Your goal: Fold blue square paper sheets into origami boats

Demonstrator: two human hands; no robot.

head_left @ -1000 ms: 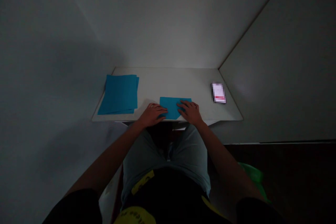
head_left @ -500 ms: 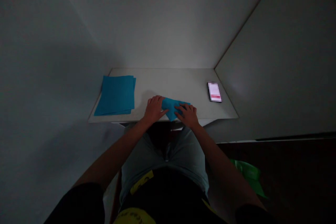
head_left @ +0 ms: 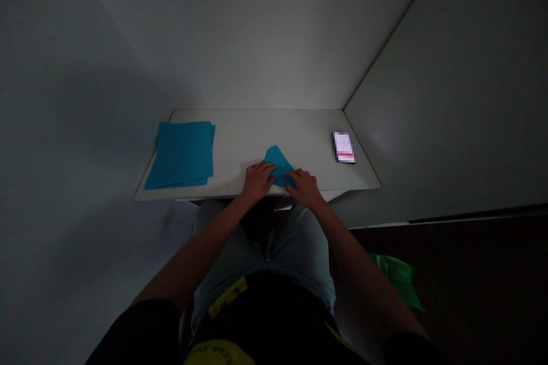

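Note:
A folded piece of blue paper [head_left: 280,164] lies near the front edge of the white table, its narrow end pointing away from me. My left hand [head_left: 258,178] holds its left side, fingers bent over the paper and thumb near the lower edge. On the opposite side, my right hand [head_left: 303,185] grips the lower right corner with thumb and fingers. Parts of the paper's lower edge are hidden under the fingers. To the left rests a stack of flat blue paper sheets [head_left: 182,152], slightly out of line with one another.
A phone [head_left: 343,147] with a lit, blurred screen lies on the right of the white table [head_left: 240,131]. Walls [head_left: 257,40] stand behind the table and at both sides. Something green and shiny [head_left: 398,279] is on the dark floor at the lower right.
The folded blue paper has been turned: its point faced me before, and now a narrow end faces away. Both hands have shifted their hold along its edges. The view has moved slightly.

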